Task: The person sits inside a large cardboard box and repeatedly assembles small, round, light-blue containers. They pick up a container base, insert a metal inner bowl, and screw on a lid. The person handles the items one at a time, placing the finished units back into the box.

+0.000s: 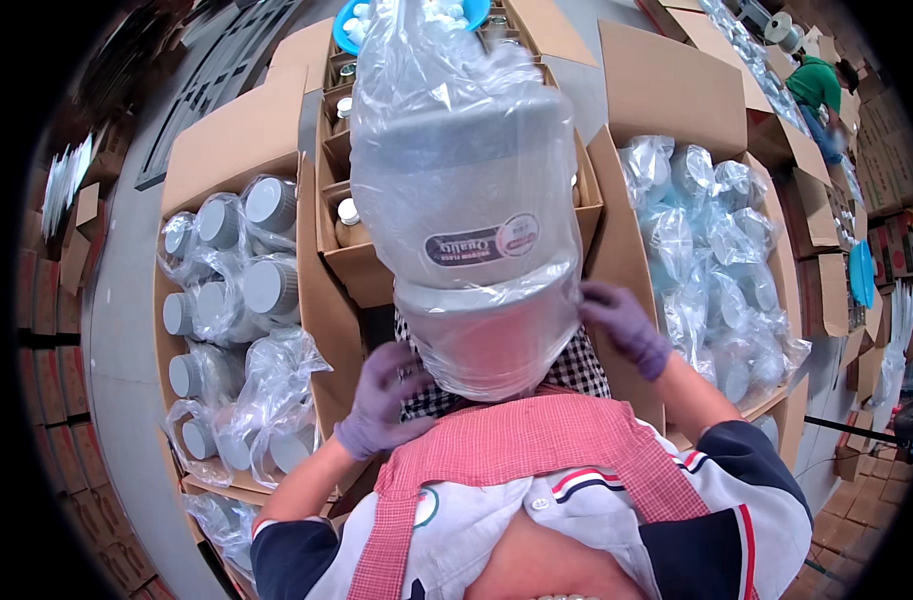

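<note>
Two gloved hands (382, 400), one bagged jar (472, 200)

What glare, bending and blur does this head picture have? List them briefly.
Head view: glare streaks the clear plastic bag around the grey-lidded flask; brown cardboard box edges bow toward the black round rim; the far person in green is soft and small; purple-gloved hands are sharp.
</note>
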Demonstrator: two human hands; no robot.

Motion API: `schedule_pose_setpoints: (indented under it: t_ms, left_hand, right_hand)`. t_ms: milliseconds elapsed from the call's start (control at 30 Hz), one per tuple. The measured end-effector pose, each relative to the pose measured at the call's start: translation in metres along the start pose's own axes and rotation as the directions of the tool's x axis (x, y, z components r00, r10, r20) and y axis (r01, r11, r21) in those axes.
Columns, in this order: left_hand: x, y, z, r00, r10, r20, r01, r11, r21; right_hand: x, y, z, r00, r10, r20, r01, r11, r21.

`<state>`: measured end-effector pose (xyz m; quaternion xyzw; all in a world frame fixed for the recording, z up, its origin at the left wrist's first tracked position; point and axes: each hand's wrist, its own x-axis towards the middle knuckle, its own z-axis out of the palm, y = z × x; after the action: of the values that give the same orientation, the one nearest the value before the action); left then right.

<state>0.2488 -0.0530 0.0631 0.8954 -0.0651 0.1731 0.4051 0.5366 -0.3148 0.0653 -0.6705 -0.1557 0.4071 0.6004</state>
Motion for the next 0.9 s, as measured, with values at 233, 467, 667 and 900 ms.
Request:
schedule_pose_setpoints:
  t_ms: [233, 467, 667, 900]
  left_hand:
    - [0.112, 0.008, -0.001, 0.891, -0.383, -0.244, 0.134, 0.735, -0.665]
    - [0.091, -0.020, 0.043, 0.736, -0.676, 0.043, 0.353, 0.328, -0.876]
    - [0.086, -0.058, 0.014, 0.704, -0.635, 0.317, 0.682, 0.480, -0.553]
    - [0.200, 0.029, 0.112, 0.358, -0.131, 0.925, 0.392, 0.920, -0.021]
  right_hand:
    - [0.037, -0.049, 0.065, 0.923, -0.345, 0.169, 0.320, 0.934, 0.163]
    - [-0.002, -0.031, 0.062, 0.962, -0.255, 0.102, 0.230, 0.951, 0.205]
    - [-0.084, -0.011, 0.034, 0.527, -0.807, 0.267, 0.197, -0.190, -0.962]
    - [-0.229, 0.026, 0.002, 0.080, -0.966, -0.247, 0.097, 0.255, -0.962]
